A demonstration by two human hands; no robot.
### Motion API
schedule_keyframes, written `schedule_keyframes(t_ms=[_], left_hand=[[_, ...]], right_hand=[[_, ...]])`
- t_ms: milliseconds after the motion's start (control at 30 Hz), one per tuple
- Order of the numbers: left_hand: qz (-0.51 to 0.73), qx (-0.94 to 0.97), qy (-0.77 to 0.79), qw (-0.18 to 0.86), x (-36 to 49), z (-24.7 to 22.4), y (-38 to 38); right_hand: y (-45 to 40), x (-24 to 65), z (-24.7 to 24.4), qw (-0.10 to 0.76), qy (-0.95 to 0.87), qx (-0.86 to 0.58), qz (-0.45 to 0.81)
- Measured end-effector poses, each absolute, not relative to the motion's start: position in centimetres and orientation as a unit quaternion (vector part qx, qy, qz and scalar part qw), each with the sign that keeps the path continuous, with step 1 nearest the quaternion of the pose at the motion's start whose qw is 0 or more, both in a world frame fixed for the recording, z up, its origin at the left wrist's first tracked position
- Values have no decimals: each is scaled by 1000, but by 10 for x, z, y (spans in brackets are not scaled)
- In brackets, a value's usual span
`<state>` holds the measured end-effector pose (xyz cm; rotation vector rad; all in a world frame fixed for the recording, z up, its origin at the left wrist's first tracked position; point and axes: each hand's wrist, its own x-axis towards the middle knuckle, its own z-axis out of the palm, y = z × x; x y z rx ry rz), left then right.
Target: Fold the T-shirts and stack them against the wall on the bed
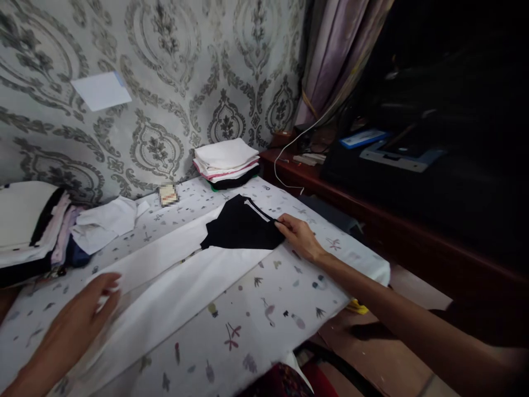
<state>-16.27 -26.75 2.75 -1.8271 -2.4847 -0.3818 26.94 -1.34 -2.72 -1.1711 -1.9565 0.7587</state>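
Observation:
A pair of white trousers with a black top section (243, 226) lies stretched across the patterned sheet, its two white legs (165, 298) running toward the lower left. My right hand (300, 236) pinches the right corner of the black waist, where a pale strip shows along the edge. Over the lower end of the legs is my left hand (78, 325), slightly blurred, with thumb and fingers apart; nothing shows between them. Whether it touches the fabric I cannot tell.
Folded clothes (226, 154) are stacked by the wall, with another pile (28, 220) at the left. A crumpled white cloth (105, 220) and a small blurred packet (168, 195) lie between. A dark red wooden desk (372, 220) with a cable stands at the right.

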Motion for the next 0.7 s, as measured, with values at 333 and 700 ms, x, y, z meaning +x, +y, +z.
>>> schedule_keyframes(t_ms=[333, 700], left_hand=[[-155, -707, -677, -130, 3, 18, 1], [-183, -717, -645, -191, 8, 2, 49]], right_hand=[[-10, 273, -28, 370, -749, -438, 332], [-7, 279, -26, 349, -761, -443, 322]])
